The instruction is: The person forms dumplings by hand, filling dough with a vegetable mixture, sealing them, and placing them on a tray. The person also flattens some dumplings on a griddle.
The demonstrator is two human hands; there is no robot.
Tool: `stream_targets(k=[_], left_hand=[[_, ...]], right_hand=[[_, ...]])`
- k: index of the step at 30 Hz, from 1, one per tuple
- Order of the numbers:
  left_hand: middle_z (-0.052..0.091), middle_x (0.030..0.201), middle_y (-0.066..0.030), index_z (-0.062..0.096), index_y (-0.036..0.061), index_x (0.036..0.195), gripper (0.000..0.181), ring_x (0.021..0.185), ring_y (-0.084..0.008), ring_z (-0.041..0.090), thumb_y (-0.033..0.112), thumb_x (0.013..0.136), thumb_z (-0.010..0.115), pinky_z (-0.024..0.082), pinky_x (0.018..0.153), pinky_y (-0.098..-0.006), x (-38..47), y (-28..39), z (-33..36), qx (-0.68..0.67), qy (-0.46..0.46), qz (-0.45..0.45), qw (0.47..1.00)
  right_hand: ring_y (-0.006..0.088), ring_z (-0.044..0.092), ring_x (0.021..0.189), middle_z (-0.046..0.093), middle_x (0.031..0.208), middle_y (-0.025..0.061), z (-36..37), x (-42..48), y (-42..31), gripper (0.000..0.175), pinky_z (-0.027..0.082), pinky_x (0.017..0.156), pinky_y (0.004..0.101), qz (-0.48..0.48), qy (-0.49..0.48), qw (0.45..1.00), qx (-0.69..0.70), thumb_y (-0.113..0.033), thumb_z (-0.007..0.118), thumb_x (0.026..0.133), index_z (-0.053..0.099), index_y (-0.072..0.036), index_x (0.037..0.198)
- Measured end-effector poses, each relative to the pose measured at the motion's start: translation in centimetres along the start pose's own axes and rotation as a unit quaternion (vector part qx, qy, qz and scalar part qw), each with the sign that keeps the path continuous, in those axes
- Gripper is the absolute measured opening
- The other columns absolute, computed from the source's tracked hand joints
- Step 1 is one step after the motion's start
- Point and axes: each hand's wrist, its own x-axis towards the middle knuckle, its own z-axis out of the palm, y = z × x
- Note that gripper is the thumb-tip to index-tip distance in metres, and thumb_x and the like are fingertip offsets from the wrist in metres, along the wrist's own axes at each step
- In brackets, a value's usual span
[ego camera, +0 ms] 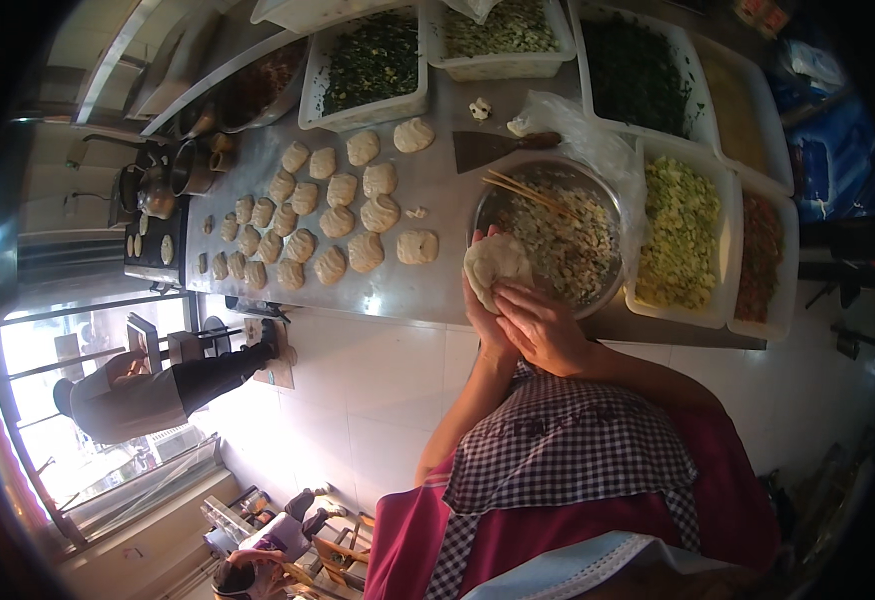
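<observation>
A flattened round of dough rests in my left hand, whose fingertips show past its far edge. My right hand presses on the near side of the dough with its fingers. Just beyond both hands is a steel bowl of chopped filling, with wooden chopsticks lying across its left part. To the left, rows of dough pieces sit on the metal worktop. Nearest the hands among them is a squarish dough piece.
A dough scraper and crumpled plastic film lie behind the bowl. White tubs of chopped greens and yellow-green filling line the back and right. A griddle adjoins the worktop's left end. One person stands at the window; another is lower left.
</observation>
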Motion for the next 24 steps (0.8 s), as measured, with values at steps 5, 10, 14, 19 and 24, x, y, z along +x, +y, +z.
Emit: stream_targets(k=[5, 10, 14, 19, 24], left_hand=[[0.039, 0.152, -0.0107, 0.034, 0.0091, 0.150, 0.052, 0.140, -0.0276, 0.036, 0.034, 0.105, 0.027, 0.029, 0.117, -0.0424, 0.4, 1.0, -0.5, -0.051, -0.006, 0.014, 0.999], [0.047, 0.143, -0.0130, 0.043, 0.0075, 0.142, 0.052, 0.134, -0.0296, 0.043, 0.039, 0.102, 0.034, 0.033, 0.114, -0.0445, 0.6, 1.9, -2.0, -0.063, 0.022, 0.028, 0.997], [0.050, 0.140, -0.0137, 0.049, 0.0045, 0.135, 0.053, 0.132, -0.0313, 0.045, 0.043, 0.101, 0.035, 0.034, 0.111, -0.0448, 0.7, 3.3, -3.0, -0.011, -0.163, 0.035, 0.986], [0.044, 0.146, -0.0199, 0.048, 0.0034, 0.140, 0.060, 0.141, -0.0370, 0.033, 0.043, 0.096, 0.050, 0.021, 0.118, -0.0471, 1.4, 5.3, -2.7, 0.594, -0.426, 0.159, 0.664], [0.034, 0.155, -0.0157, 0.035, 0.0080, 0.150, 0.063, 0.147, -0.0310, 0.024, 0.046, 0.101, 0.037, 0.015, 0.120, -0.0455, 0.4, 2.5, -1.0, 0.507, -0.176, 0.169, 0.827]], right_hand=[[0.0322, 0.055, 0.123, 0.061, 0.126, 0.0191, -0.5, 0.6, 0.0, 0.037, 0.044, 0.103, 0.0397, -0.004, 0.011, 1.000, -0.021, -0.011, 0.057, 0.094, 0.057, 0.005, 0.127], [0.0303, 0.057, 0.120, 0.063, 0.125, 0.0171, -0.3, 1.0, 0.6, 0.034, 0.043, 0.102, 0.0422, 0.088, 0.020, 0.983, 0.158, -0.018, 0.046, 0.102, 0.059, 0.001, 0.126], [0.0227, 0.065, 0.107, 0.067, 0.117, 0.0129, -0.1, -0.1, 2.2, 0.048, 0.051, 0.093, 0.0386, 0.332, 0.106, 0.793, 0.500, -0.040, 0.040, 0.104, 0.061, 0.001, 0.121], [0.0225, 0.065, 0.107, 0.066, 0.115, 0.0118, 0.2, 0.5, 5.3, 0.046, 0.056, 0.087, 0.0393, 0.359, -0.005, 0.421, 0.833, -0.044, 0.046, 0.100, 0.061, -0.004, 0.119], [0.0243, 0.061, 0.114, 0.059, 0.130, 0.0132, -0.4, 1.1, 3.2, 0.048, 0.048, 0.101, 0.0364, 0.418, 0.067, 0.646, 0.634, -0.040, 0.045, 0.101, 0.055, -0.003, 0.131]])
